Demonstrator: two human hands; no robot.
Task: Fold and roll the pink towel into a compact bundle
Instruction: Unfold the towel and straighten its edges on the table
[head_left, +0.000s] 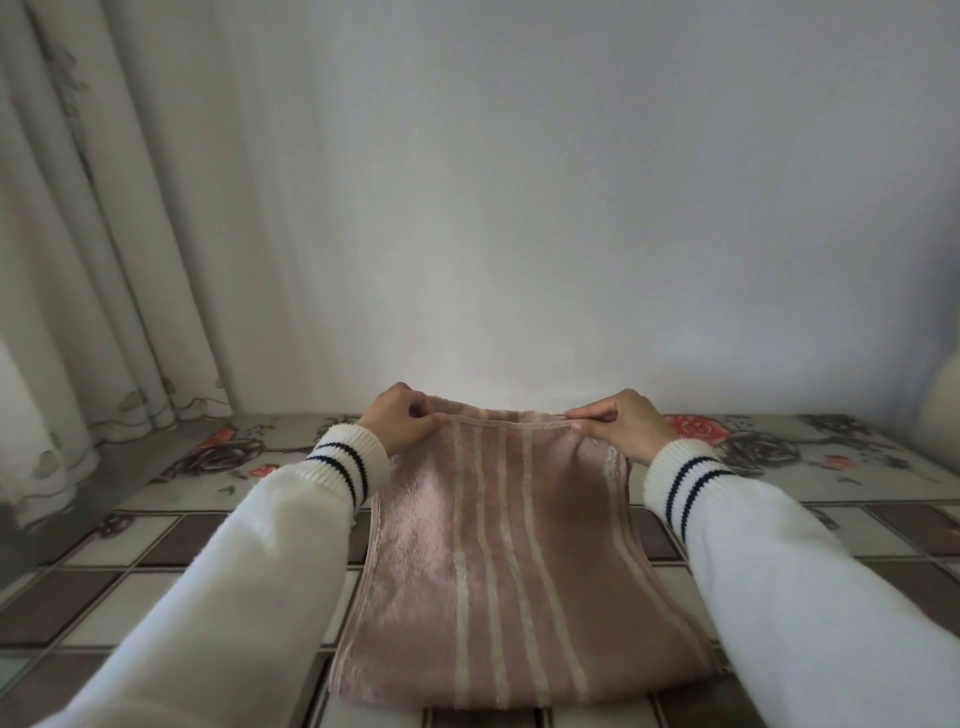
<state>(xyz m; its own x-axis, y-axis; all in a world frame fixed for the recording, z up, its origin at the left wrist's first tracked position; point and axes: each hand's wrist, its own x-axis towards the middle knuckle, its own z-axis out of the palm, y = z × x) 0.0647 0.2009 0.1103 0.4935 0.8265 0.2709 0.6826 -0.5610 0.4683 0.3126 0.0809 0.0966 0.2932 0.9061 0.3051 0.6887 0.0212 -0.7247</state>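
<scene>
The pink towel (498, 561), with pale stripes running away from me, lies on the table between my arms. It looks folded, with its near edge at the table's front. My left hand (400, 422) pinches the towel's far left corner. My right hand (621, 425) pinches the far right corner. Both hands hold the far hem slightly lifted and stretched straight between them. White sleeves with dark-striped cuffs cover both forearms.
The table (841, 499) wears a cloth of brown and white squares with a rose border along the far side. A plain white wall (519, 208) rises just behind it. Pale curtains (104, 260) hang at the left.
</scene>
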